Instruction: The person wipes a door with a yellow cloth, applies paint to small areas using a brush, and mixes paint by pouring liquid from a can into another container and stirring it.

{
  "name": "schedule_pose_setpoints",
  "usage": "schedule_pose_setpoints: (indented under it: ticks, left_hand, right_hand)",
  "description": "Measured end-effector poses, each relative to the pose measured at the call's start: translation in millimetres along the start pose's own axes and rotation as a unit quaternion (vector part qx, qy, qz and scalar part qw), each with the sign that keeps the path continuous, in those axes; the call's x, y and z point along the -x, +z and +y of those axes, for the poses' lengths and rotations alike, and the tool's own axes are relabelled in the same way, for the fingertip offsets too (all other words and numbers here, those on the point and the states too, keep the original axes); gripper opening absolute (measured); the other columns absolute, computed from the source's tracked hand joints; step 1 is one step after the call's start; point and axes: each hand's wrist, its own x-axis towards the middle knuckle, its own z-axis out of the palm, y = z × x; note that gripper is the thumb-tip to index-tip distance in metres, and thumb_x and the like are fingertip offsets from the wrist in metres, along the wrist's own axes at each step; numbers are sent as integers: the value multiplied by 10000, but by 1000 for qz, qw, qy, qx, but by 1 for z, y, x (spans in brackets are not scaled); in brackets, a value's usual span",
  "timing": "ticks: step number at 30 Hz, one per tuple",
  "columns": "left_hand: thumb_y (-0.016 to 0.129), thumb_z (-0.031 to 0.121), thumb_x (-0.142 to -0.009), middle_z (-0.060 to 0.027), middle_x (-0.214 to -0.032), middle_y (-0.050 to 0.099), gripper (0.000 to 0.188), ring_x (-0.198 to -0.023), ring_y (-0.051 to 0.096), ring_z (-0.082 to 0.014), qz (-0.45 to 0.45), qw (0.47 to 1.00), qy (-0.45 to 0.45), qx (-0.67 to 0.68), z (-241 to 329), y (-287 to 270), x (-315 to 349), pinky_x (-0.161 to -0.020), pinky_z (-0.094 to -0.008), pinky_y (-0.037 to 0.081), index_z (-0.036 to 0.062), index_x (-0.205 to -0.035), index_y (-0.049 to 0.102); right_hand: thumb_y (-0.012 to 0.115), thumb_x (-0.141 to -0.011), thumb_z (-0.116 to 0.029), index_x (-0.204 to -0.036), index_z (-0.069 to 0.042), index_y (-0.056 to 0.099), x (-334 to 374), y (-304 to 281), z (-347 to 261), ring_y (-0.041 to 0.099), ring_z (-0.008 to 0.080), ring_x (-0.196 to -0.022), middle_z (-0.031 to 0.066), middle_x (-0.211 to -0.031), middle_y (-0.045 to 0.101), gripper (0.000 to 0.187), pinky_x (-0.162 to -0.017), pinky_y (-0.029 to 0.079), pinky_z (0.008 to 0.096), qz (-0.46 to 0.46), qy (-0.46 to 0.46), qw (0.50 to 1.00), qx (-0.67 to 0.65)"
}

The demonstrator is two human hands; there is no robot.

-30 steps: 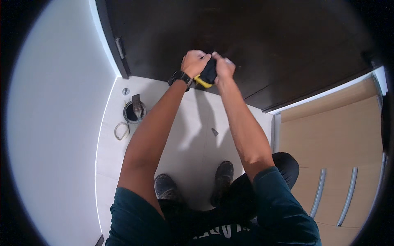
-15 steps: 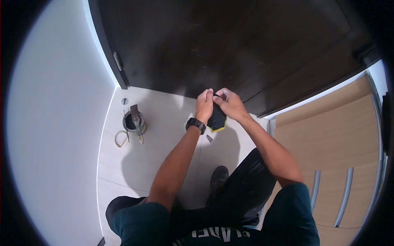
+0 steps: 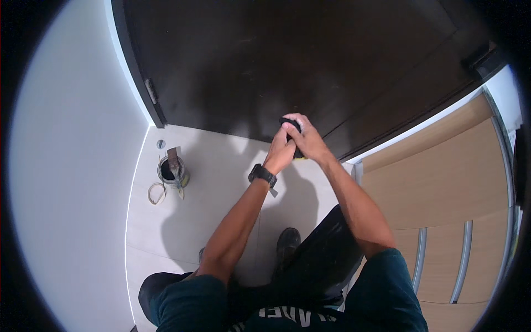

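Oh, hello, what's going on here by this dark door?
A person's left hand and right hand are clasped around a small black item with a yellow edge, in front of a dark brown door. The grip hides too much to say exactly what it is. To the left, on the pale floor, stands an open can with a paintbrush resting across it. A pale ring lies beside it.

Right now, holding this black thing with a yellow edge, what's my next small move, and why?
Probably ease your left grip back slightly while your right grip steadies the black item. They overlap on it, leaving only some black and a sliver of yellow edge showing, so uncovering it might help you see how it sits.
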Motion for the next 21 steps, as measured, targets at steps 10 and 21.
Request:
schedule_pose_setpoints:
  ticks: [10, 21]
  left_hand:
    - [587, 193, -953, -311, -1128, 666, 339, -1104, 612, -482, -101, 944, 114, -292, -4, 25, 27, -998, -543, 471, -76, -1159, 590]
    - [569, 227, -988, -212, -842, 690, 211, -795, 679, -409, 20, 936, 187, -297, 4, 17, 36, -741, -531, 538, 48, -1027, 673]
  right_hand:
    - [596, -1022, -299, -1158, -52, 692, 3, -11, 68, 716, 329, -969, 189, -1034, 749, 298, -893, 542, 411, -18, 250, 968, 0]
    - [690, -955, -335, -1206, -68, 684, 28, 24, 106, 670, 265, -1084, 113, -1199, 710, 367, -997, 521, 405, -269, 138, 951, -70]
